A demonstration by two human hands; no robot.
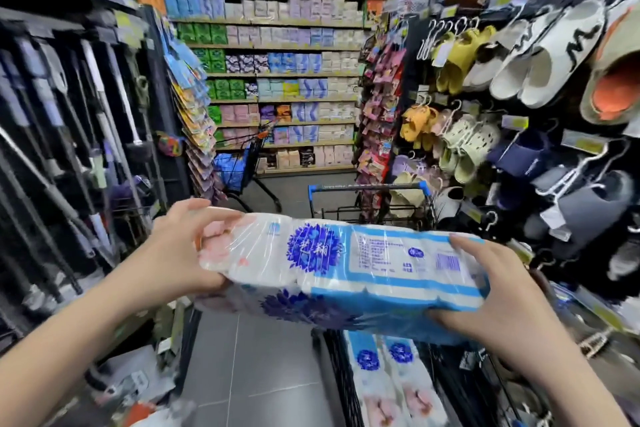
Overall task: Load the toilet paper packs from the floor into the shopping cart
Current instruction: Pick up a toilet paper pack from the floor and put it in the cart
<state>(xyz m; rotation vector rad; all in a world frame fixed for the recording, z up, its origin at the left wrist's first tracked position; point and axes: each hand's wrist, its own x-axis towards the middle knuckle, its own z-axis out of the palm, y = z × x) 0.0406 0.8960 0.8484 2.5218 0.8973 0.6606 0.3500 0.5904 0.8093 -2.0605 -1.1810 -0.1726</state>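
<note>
Hands first: we count 2, the left hand [183, 246] curled round the pink-printed end of 1 toilet paper pack [346, 270] and the right hand [491, 302] clasping its blue-striped end. We see that pack held about level in the air above the shopping cart [337, 374], while 2 more packs [391, 385] lie side by side inside the cart below it. Farther down the aisle stands 1 other cart [249, 163] before the tissue shelves [277, 45], and slippers [540, 59] hang at our right.
</note>
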